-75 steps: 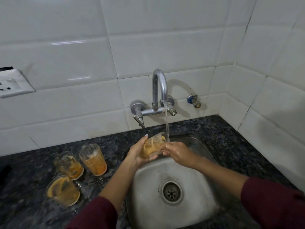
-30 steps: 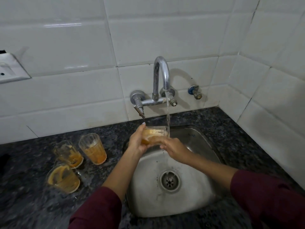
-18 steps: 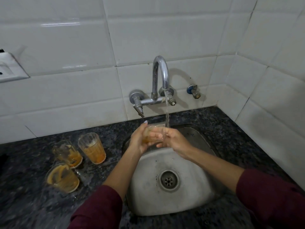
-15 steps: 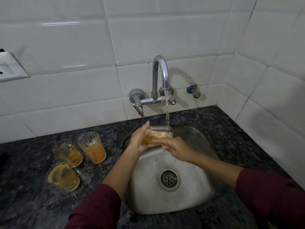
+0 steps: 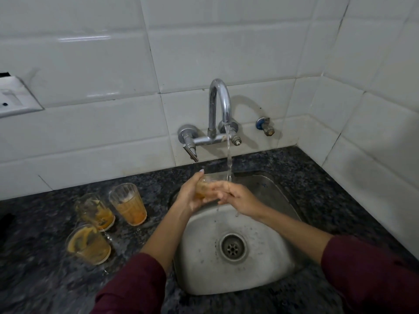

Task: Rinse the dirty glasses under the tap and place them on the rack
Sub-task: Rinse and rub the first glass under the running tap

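Glass point(image 5: 205, 185) gripped by left hand point(image 5: 192, 196) & right hand point(image 5: 235, 197) fingers (under tap point(image 5: 218, 109) stream)

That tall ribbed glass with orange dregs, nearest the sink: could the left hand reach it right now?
Probably not straight away. The left hand grips the small glass being rinsed under the water stream. The path over the dark speckled counter to the tall ribbed glass looks free, though.
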